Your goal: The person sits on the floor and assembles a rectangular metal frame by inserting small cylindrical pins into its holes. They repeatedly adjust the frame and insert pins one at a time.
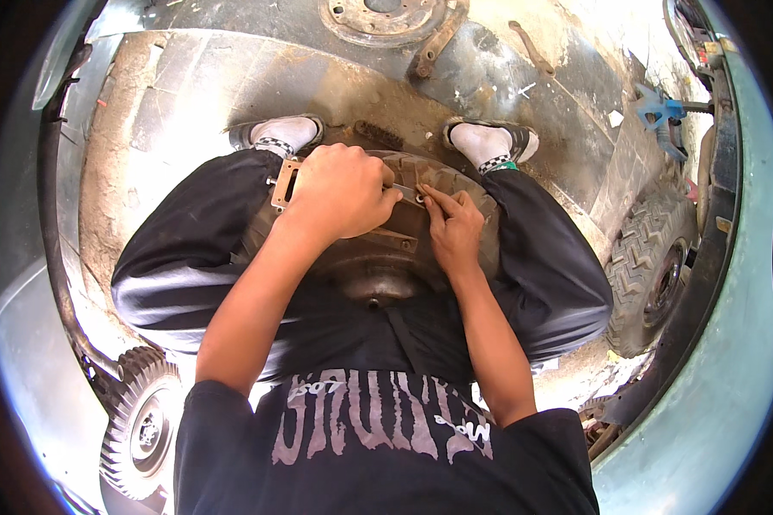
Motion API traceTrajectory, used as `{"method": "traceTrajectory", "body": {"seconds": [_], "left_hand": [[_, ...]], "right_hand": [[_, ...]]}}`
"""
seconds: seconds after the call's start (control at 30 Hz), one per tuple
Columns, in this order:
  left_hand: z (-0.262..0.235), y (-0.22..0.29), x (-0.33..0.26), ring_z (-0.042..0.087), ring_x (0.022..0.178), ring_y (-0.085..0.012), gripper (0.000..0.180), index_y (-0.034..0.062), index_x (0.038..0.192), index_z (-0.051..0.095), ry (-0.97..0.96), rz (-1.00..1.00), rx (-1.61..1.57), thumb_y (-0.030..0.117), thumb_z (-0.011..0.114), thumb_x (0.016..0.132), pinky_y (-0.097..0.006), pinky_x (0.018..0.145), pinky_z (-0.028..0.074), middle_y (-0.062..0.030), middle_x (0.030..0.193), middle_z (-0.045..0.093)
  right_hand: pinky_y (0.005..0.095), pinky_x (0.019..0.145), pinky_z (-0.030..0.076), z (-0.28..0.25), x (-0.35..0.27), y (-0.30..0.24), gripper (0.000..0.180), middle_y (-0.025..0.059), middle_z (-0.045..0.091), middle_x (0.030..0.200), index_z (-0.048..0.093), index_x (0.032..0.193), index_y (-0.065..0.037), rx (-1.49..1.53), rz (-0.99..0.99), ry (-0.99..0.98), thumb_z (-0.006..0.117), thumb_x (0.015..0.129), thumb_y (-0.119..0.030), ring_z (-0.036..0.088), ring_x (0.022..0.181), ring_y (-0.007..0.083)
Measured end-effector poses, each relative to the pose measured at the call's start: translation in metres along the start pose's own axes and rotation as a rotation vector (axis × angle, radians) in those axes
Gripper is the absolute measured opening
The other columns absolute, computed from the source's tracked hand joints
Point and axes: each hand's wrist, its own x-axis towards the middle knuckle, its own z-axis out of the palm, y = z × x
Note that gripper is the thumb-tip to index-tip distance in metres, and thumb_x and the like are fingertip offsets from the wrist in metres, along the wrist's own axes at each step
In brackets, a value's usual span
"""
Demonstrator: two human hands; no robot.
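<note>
Crosswise, the metal piece (283,183) stretches left to right, left grip (342,191) clasping, right grip (456,227) pinching it.

Harsh daylight bleaches patches of the floor (180,112), while fisheye edges bend and darken.

A tyre (455,177) lies between the person's legs, its left part under the left hand (342,190), its right part under the right hand (455,227), and a metal frame (282,189) just left of the left hand. Beyond the feet lies a wheel disc (386,34), a metal bar (441,41) at its right; further wheels stand far right (634,279) and near left (150,433).
</note>
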Motion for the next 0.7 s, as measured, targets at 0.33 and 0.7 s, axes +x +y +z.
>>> {"method": "traceTrajectory", "body": {"seconds": [0.33,0.7], "left_hand": [[0.002,-0.001,-0.004,0.077,0.083,-0.0384,0.032,0.0181,0.099,0.089,0.018,0.01,-0.028,0.046,0.074,0.096,-0.05,0.081,0.06,-0.0164,0.084,0.079],[0.003,0.001,-0.003,0.077,0.083,-0.0384,0.031,0.0182,0.099,0.089,0.055,0.012,-0.025,0.045,0.075,0.096,-0.05,0.081,0.06,-0.0173,0.083,0.079]], "right_hand": [[0.0447,0.068,0.05,-0.001,-0.009,0.003,0.028,0.016,0.058,0.08,0.085,0.125,-0.013,-0.009,0.006,-0.013,0.078,0.099,-0.01,0.06,0.07,0.031],[0.0465,0.069,0.05,-0.001,0.0,0.004,0.024,0.0152,0.056,0.08,0.085,0.123,-0.012,-0.042,-0.022,-0.015,0.077,0.1,-0.011,0.058,0.07,0.0329]]}}
